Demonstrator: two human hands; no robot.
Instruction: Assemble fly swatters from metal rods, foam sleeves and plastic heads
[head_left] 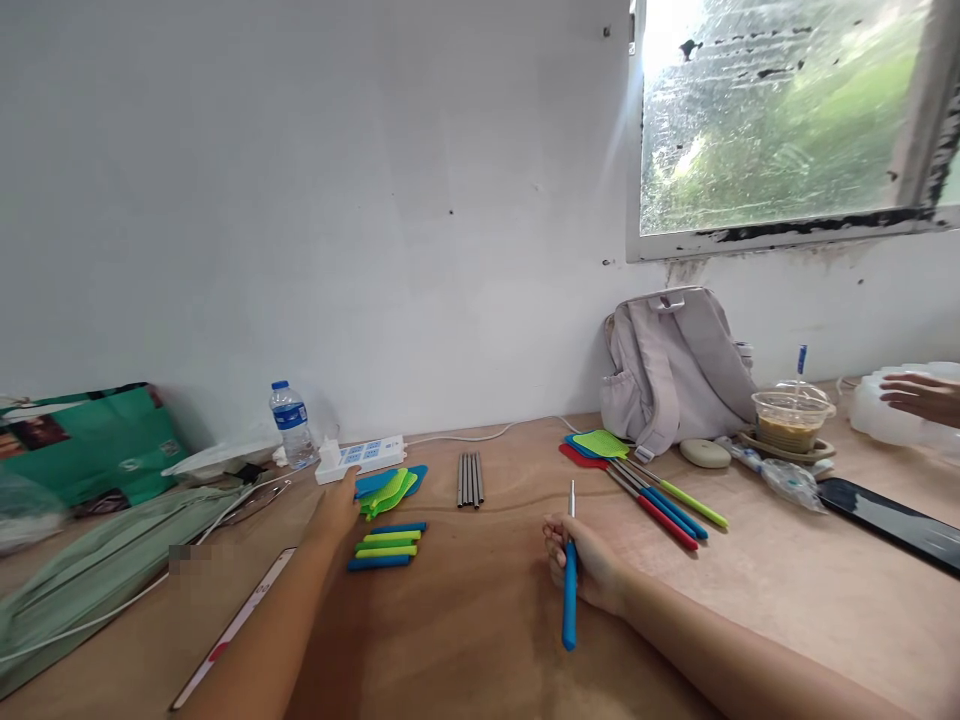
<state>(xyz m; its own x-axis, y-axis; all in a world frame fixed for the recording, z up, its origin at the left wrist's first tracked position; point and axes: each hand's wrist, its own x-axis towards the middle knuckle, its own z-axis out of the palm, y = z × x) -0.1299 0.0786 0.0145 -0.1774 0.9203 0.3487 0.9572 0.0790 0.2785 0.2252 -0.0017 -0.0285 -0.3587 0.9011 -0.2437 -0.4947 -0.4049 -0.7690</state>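
Note:
My right hand (581, 560) is closed around a blue handle (570, 610) with a metal rod (572, 498) sticking up from its top. Over on the left, my left hand (345, 500) reaches to the edge of a pile of blue and green fly swatter heads (394, 488); its fingers are mostly hidden, so I cannot tell whether it grips one. Just below the pile lie several blue, yellow and green handles (386, 547). Several bare metal rods (471, 480) lie side by side between my hands. To the right are several fly swatters (652, 490) with heads, rods and coloured handles joined.
Behind the heads sits a white power strip (364, 458) beside a water bottle (291, 425). A grey backpack (679, 370) leans on the wall. Further right are a drink cup (791, 420), a black phone-like slab (892, 520) and another person's hand (922, 395). Green bags lie left.

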